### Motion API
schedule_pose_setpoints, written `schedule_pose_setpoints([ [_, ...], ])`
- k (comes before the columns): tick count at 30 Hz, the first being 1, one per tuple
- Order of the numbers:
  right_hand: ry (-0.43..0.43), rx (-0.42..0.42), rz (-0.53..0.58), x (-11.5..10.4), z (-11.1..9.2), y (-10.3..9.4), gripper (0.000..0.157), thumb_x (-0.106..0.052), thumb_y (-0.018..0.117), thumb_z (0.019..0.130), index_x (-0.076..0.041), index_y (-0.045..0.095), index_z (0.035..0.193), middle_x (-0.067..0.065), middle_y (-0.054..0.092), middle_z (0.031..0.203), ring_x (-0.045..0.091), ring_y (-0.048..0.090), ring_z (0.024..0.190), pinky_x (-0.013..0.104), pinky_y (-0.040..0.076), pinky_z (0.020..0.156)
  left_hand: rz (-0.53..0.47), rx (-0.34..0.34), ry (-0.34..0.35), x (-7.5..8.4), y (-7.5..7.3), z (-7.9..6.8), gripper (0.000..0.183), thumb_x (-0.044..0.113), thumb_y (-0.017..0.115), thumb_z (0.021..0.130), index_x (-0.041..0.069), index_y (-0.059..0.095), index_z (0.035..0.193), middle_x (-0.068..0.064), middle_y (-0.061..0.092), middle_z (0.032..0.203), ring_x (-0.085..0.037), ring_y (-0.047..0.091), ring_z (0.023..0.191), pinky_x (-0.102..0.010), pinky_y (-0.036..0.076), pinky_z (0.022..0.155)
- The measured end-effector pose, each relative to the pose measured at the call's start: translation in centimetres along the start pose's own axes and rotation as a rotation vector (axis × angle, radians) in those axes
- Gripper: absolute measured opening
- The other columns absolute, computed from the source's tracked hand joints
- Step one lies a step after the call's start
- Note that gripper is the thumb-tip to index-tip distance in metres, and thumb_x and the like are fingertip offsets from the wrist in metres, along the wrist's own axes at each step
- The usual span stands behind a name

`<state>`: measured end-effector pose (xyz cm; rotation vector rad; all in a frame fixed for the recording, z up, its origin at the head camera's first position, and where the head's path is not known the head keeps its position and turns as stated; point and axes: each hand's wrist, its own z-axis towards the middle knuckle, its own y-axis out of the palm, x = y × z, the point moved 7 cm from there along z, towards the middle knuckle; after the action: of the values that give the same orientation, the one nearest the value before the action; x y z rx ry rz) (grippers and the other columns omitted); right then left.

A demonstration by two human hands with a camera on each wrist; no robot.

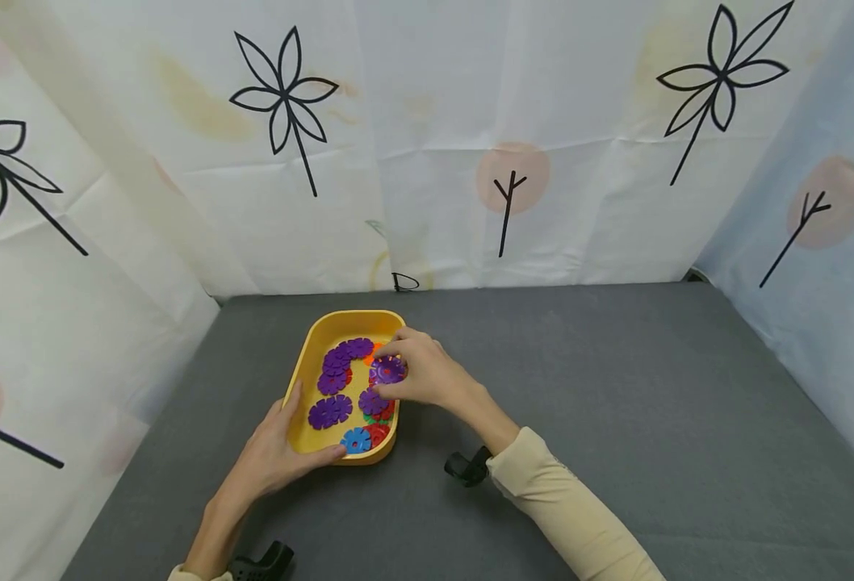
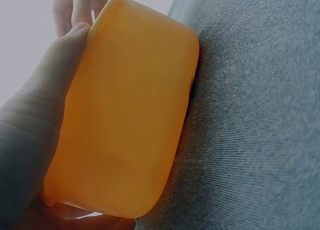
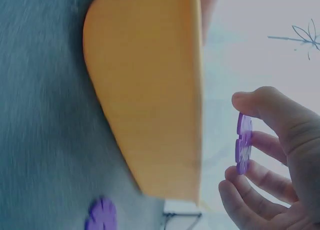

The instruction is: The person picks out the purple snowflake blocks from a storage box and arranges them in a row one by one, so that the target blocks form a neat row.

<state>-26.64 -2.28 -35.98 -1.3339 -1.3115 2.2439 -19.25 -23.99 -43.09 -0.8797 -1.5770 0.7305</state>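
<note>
A yellow plastic tray (image 1: 306,363) stands on the grey cloth with flower-shaped notched discs inside. My left hand (image 1: 274,452) grips its near left corner, thumb along the near rim and fingers on the left wall. Over the tray's right side, my right hand (image 1: 427,371) pinches a purple flower disc (image 3: 243,142) between thumb and fingers, above the rim. Several purple discs (image 1: 330,411) lie along the tray's left side. A blue disc (image 1: 357,440) and red discs (image 1: 378,435) sit at the near end, with bits of green and orange partly hidden.
Grey cloth (image 1: 616,403) covers the table around the tray. In the right wrist view, another purple disc (image 3: 101,215) shows against the grey surface beyond the tray. White printed curtains (image 1: 427,121) hang behind and at both sides.
</note>
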Motion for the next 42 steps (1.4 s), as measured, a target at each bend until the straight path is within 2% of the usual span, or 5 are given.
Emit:
schedule_pose_setpoints([
  [6,0.047,0.042,-0.022,1.9,-1.2,-2.2,0.041,-0.026,0.086,0.082,-0.011,0.076,0.12,0.005,0.062,0.103,0.017,0.055,0.091,0.028,0.05,0.08,-0.003,0.004,-0.01,-0.1,0.0,0.0,0.131,0.069,0.08,0.073,0.012,0.007,0.166,-0.025,0.039,0.148,-0.034,0.053,0.118,-0.055,0.051,0.102],
  [13,0.089,0.055,-0.055,4.4,-2.5,-3.4,0.038,-0.028,0.086,0.082,-0.011,0.077,0.115,0.006,0.063,0.101,0.017,0.058,0.091,0.029,0.055,0.08,-0.007,0.012,-0.003,-0.1,0.0,0.0,0.13,0.069,0.079,0.073,0.013,0.008,0.166,-0.024,0.04,0.148,-0.034,0.052,0.118,-0.055,0.051,0.102],
  [23,0.159,0.013,-0.131,8.4,-3.9,-3.1,0.037,-0.024,0.087,0.08,-0.007,0.078,0.112,0.007,0.062,0.094,0.016,0.052,0.082,0.028,0.042,0.072,-0.009,0.023,-0.002,-0.2,0.1,0.2,0.129,0.069,0.079,0.073,0.014,0.008,0.166,-0.022,0.041,0.145,-0.032,0.052,0.116,-0.053,0.051,0.099],
  [36,0.254,-0.047,-0.174,10.9,-4.7,-1.9,0.041,-0.03,0.088,0.08,-0.007,0.078,0.112,0.01,0.069,0.106,0.02,0.063,0.093,0.041,0.055,0.08,-0.027,0.013,-0.013,-0.3,0.2,0.1,0.13,0.069,0.08,0.073,0.016,0.007,0.166,-0.022,0.04,0.147,-0.032,0.052,0.118,-0.053,0.05,0.1],
  [42,0.25,-0.089,-0.174,11.1,-4.8,-1.7,0.05,-0.033,0.089,0.079,-0.003,0.076,0.116,0.013,0.071,0.109,0.026,0.066,0.102,0.045,0.056,0.089,-0.025,0.011,-0.019,-0.4,0.2,0.1,0.131,0.07,0.08,0.073,0.015,0.007,0.166,-0.022,0.04,0.147,-0.032,0.052,0.118,-0.054,0.051,0.101],
])
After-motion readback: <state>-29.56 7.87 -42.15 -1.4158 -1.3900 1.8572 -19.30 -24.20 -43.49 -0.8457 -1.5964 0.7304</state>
